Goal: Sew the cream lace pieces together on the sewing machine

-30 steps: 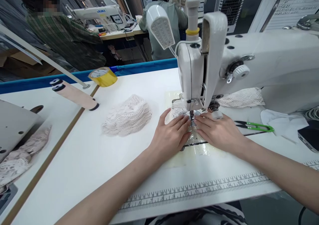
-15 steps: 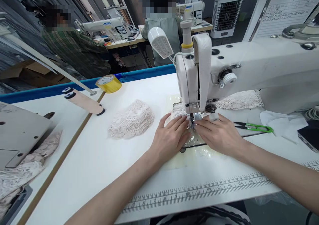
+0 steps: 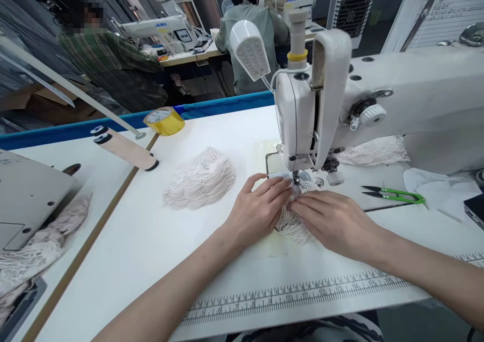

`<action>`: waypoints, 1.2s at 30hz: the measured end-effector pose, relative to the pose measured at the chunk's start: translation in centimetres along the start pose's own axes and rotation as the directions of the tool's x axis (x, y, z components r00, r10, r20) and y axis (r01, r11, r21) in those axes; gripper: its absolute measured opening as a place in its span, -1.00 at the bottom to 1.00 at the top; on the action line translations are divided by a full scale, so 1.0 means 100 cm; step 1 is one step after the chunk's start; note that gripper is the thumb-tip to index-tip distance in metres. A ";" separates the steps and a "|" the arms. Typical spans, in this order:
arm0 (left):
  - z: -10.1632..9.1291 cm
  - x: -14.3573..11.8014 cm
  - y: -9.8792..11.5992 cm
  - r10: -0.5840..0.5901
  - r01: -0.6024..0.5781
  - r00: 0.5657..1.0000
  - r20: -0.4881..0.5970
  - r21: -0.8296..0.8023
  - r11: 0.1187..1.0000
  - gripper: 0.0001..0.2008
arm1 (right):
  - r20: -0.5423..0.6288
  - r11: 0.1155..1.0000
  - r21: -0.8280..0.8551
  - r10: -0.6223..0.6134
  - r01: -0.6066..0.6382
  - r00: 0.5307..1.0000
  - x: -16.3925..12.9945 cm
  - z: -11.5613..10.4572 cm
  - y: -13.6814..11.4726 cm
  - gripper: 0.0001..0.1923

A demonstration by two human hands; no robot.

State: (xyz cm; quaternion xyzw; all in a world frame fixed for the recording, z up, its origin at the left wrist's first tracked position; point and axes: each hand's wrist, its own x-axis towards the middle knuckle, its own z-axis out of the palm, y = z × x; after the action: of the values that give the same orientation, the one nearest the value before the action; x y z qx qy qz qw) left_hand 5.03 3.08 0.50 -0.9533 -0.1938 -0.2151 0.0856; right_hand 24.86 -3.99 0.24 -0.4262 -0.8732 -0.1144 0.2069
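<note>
A piece of white lace [image 3: 297, 232] lies on the sewing machine's bed under the needle area, its patterned edge spreading toward me below my hands. My left hand [image 3: 259, 206] is at its left side, fingertips closed on the fabric beside the presser foot [image 3: 296, 177]. From the right, my right hand [image 3: 335, 221] pinches the same lace with its fingers together, close to the left fingertips. The fingertips partly hide the lace between them. Above both hands stands the white sewing machine [image 3: 298, 115].
Left of my hands lies a stack of lace pieces [image 3: 202, 178]. Green thread snips [image 3: 403, 195] and more lace [image 3: 374, 152] lie right. A thread cone [image 3: 126, 150] and yellow tape roll [image 3: 166, 122] are at the back left. Two people [image 3: 109, 64] sit at machines beyond.
The lace that showed behind the presser foot now spreads in front of it, toward me. My right hand has moved slightly nearer me, and the view has shifted a little.
</note>
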 end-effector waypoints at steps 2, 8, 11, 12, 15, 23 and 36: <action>0.003 -0.001 -0.002 -0.009 0.010 0.999 0.034 -0.047 0.999 -0.69 | 0.056 0.999 -0.022 0.047 -0.046 0.997 -0.001 0.000 -0.002 -0.79; 0.003 -0.003 0.000 -0.057 0.065 0.996 0.068 -0.117 0.991 -0.64 | 0.060 0.989 -0.121 0.094 -0.086 0.994 -0.003 -0.001 -0.009 -0.68; 0.005 -0.004 0.001 -0.076 0.083 0.994 0.079 -0.103 0.991 -0.64 | 0.096 0.986 -0.131 0.118 -0.105 0.988 -0.003 0.000 -0.007 -0.68; 0.006 -0.004 0.001 -0.077 0.085 0.994 0.083 -0.101 0.991 -0.63 | 0.110 0.981 -0.143 0.145 -0.129 0.983 -0.003 0.001 -0.004 -0.69; 0.007 -0.005 0.004 -0.057 0.062 0.996 0.069 -0.078 0.995 -0.61 | 0.129 0.963 -0.188 0.217 -0.191 0.967 -0.001 0.003 0.007 -0.71; 0.005 -0.005 0.022 -0.013 0.009 0.999 0.049 0.081 0.997 -0.60 | 0.092 0.954 -0.233 0.214 -0.188 0.972 0.003 0.008 0.021 -0.61; 0.006 -0.002 0.029 -0.020 0.014 0.999 0.047 0.127 0.992 -0.62 | 0.047 0.965 -0.220 0.156 -0.142 0.987 0.003 0.009 0.026 -0.67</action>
State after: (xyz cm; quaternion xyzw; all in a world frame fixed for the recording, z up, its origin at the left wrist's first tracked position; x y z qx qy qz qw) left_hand 6.26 0.51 -0.36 -0.9492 -0.2170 -0.1802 0.1395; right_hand 26.51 -1.91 -0.37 -0.5141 -0.8271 -0.1792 0.1396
